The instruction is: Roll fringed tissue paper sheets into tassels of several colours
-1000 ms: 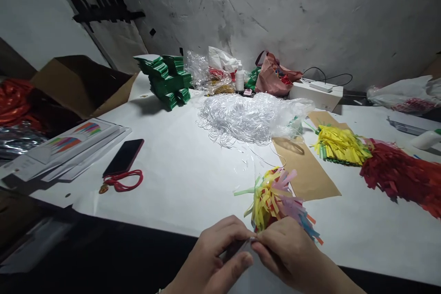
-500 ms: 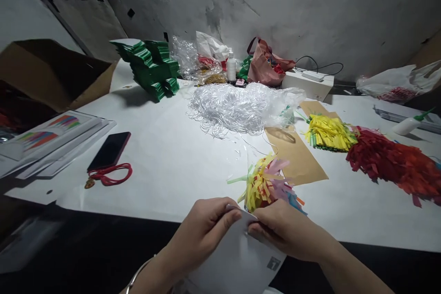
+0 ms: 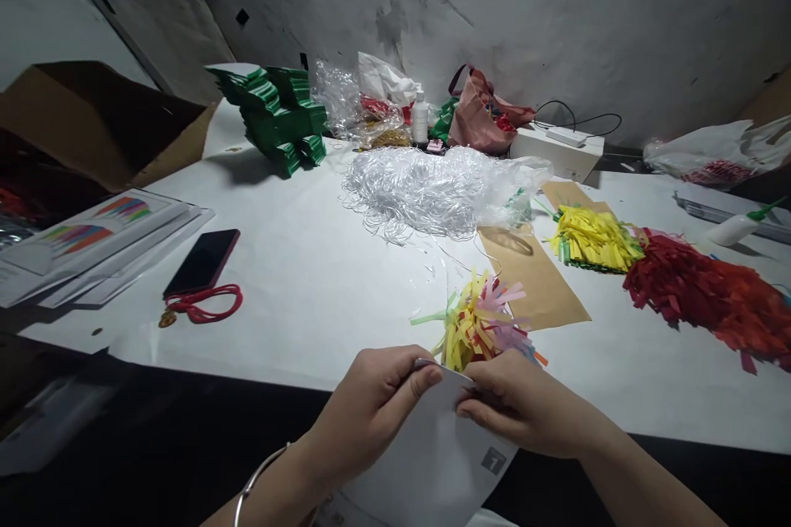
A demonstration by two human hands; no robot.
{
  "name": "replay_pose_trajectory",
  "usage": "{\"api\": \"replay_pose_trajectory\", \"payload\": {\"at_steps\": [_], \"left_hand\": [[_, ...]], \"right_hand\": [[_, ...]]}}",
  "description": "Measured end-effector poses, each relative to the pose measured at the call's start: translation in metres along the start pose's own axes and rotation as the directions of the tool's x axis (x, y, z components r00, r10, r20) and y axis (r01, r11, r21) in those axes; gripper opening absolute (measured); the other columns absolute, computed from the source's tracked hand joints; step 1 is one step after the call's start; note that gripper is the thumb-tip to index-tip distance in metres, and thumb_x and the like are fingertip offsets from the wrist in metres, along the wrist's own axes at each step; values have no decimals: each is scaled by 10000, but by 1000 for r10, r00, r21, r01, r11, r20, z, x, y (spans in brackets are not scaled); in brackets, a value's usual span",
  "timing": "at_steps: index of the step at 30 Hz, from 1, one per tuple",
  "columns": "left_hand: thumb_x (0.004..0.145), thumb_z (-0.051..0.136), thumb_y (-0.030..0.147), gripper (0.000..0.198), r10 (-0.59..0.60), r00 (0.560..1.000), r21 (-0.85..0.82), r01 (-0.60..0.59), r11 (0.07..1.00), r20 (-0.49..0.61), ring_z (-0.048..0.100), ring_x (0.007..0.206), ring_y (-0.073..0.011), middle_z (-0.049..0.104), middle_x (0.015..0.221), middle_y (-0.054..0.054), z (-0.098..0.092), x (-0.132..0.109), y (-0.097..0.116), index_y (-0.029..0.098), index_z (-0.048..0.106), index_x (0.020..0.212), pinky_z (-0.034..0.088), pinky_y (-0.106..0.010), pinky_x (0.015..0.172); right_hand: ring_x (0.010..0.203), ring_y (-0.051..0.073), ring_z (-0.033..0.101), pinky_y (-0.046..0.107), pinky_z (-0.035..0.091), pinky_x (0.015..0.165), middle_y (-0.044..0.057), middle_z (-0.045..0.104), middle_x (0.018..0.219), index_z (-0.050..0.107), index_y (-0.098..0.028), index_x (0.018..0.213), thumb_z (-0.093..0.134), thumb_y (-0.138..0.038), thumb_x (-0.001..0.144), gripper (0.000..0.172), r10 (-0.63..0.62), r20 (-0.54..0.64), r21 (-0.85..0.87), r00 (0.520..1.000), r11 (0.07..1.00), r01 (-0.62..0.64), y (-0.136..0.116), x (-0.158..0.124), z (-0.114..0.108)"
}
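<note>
A white sheet of card or paper (image 3: 432,453) with a grey square marked "1" hangs at the table's front edge. My left hand (image 3: 386,395) pinches its upper left edge between thumb and fingers. My right hand (image 3: 525,403) grips the upper right edge, fingers curled, and some of its fingertips are hidden. Right behind the hands lies a multicoloured paper tassel (image 3: 473,321) in yellow, pink and red; its lower part is hidden by the hands and sheet. I cannot tell whether the right fingers touch it. A brown paper piece (image 3: 544,288) lies beyond.
White string (image 3: 414,189) lies heaped mid-table. A phone (image 3: 203,259) and printed sheets (image 3: 92,239) are at left, near a cardboard box (image 3: 124,123). Green paper stacks (image 3: 272,115) stand behind. Yellow (image 3: 593,239) and red tassels (image 3: 685,288) and a glue bottle (image 3: 735,226) are at right.
The view has shifted slightly. Both hands keep their grip on the white sheet and sit a little further right in view; their hold looks the same.
</note>
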State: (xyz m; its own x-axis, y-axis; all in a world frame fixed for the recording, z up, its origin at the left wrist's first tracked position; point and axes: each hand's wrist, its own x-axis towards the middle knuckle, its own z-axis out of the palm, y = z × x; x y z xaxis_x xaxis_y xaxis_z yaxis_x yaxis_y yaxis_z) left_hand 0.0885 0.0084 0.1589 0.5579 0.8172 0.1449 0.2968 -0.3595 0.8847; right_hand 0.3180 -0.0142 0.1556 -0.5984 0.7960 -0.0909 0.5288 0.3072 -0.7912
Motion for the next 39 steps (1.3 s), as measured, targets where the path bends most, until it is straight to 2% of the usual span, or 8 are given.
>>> {"api": "replay_pose_trajectory", "payload": {"at_steps": [9,12,17,24,29,31,34,39], "left_hand": [[1008,488,352,325,19,1000,25,-19,1000,14,551,605,-120,604,657,15,0,-3,-4,170,657,798,404,-211,579],[1000,505,336,307,11,1000,0,-11,1000,0,553,605,-116,611,658,16,-2,-2,-4,174,657,787,405,-199,571],[993,514,354,321,-60,996,-104,52,993,-71,554,606,-122,609,666,9,-10,-7,-6,181,657,763,413,-192,556],[941,608,460,380,-234,968,-369,186,911,-89,522,610,-124,598,664,-4,-13,-15,-18,174,688,705,396,-190,536],[880,680,517,396,-324,941,-518,229,824,-101,517,603,-124,607,668,-11,-13,-14,-17,170,716,692,396,-189,522],[878,680,520,399,-341,934,-511,243,825,-105,524,604,-126,615,674,-12,-14,-14,-18,170,715,690,404,-190,525],[937,606,482,393,-256,964,-351,215,911,-75,591,634,-151,671,694,-31,-17,-14,-19,174,720,721,448,-199,563],[995,510,366,316,8,1000,-74,-7,997,10,712,716,-175,773,799,-27,-17,-20,-13,227,766,873,525,-197,685]], "right_hand": [[597,87,416,204,281,545,-55,491,691,466,-211,797,567,-148,897,155,-21,40,6,999,1000,21,4,-1,1],[606,95,426,206,296,556,-46,505,688,494,-203,788,578,-220,924,161,0,-4,64,1000,998,0,7,-3,1],[603,102,409,216,290,555,-44,476,668,516,-199,776,523,-434,998,323,60,-39,148,997,988,-54,15,-14,2],[595,101,328,238,264,566,-54,333,660,396,-206,702,395,-486,1049,446,-64,-36,254,997,965,71,20,-18,7],[595,98,338,236,272,585,-54,340,662,388,-209,712,388,-454,1056,423,-67,-199,250,978,961,117,22,-18,15],[585,95,328,233,270,580,-57,336,655,399,-208,712,404,-439,1052,412,-53,-207,239,977,965,103,20,-19,15],[586,97,339,229,274,575,-58,343,651,453,-205,719,416,-415,1047,391,-37,-117,236,992,970,64,14,-16,10],[611,95,426,213,297,594,-51,442,677,542,-206,798,408,-351,1047,317,-115,-19,143,993,983,117,-3,-2,6]]}}
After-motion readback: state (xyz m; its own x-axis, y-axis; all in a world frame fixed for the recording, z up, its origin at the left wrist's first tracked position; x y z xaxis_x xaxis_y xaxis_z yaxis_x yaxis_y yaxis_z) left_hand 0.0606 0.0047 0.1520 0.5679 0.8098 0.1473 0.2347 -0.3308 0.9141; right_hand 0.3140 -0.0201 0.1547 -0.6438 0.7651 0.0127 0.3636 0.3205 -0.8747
